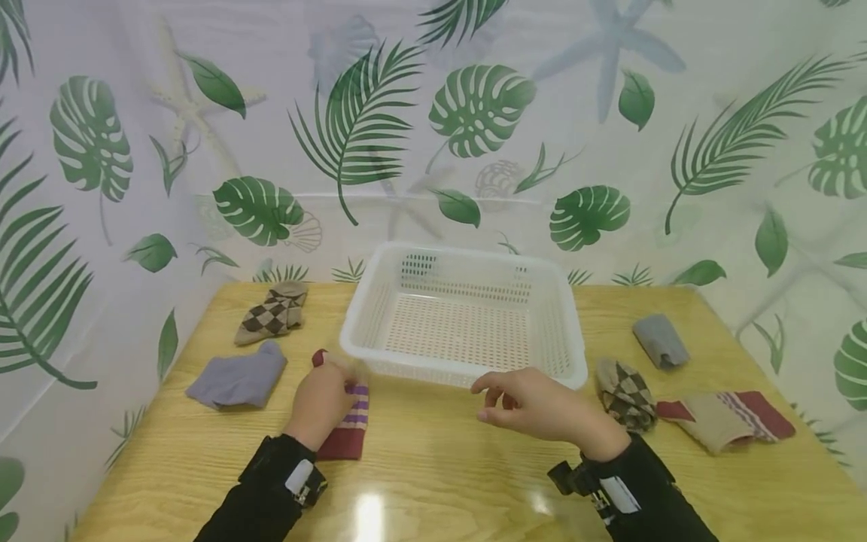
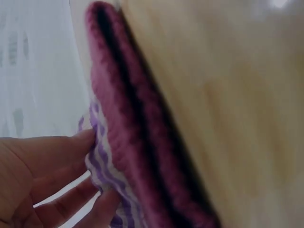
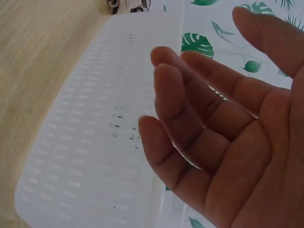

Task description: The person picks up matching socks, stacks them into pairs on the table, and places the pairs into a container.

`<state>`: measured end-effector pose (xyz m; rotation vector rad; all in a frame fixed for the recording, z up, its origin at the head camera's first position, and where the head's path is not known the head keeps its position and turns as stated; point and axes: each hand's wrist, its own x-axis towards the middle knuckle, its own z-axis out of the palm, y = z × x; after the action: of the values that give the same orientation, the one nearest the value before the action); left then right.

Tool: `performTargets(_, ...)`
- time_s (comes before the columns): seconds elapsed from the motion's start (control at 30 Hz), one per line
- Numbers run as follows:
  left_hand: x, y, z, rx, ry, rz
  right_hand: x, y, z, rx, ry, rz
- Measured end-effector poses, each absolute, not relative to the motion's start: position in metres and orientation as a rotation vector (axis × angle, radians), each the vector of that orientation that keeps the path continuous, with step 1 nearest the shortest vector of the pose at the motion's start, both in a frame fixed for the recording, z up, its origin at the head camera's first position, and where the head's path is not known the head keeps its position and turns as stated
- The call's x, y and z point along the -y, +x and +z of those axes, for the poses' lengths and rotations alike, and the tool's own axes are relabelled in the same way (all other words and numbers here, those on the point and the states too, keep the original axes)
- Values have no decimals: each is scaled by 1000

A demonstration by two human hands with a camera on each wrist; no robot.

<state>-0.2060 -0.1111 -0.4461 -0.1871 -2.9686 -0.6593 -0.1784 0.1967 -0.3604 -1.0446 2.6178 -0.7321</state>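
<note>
Maroon striped sock (image 1: 348, 436) pinched by your left hand (image 1: 321, 403), right hand (image 1: 538, 406) relaxed, you seem barely started: five other socks (image 1: 240, 376) lie outside the basket (image 1: 413, 364).

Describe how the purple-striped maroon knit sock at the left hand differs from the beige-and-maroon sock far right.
The left hand grips the purple-striped sock; no hand touches the beige-and-maroon sock. In the head view, the first's wide maroon end points down; the second's, right. Both show maroon and stripes.
</note>
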Motion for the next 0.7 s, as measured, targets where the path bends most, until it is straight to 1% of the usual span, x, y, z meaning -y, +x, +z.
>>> performTargets(0.23,56,-181,-450,2944,-410,-703,-178,-170,-371,-2558,-1089,-654)
performTargets(0.43,22,-177,-450,2889,-609,-809,-162,-161,-378,-2558,-1109,-574)
performTargets(0.57,18,-179,-447,2906,-695,-923,-154,-151,-387,-2602,-1186,-464)
performTargets(0.7,28,-181,-434,2986,-737,-1097,-139,-141,-398,-2599,-1229,-304)
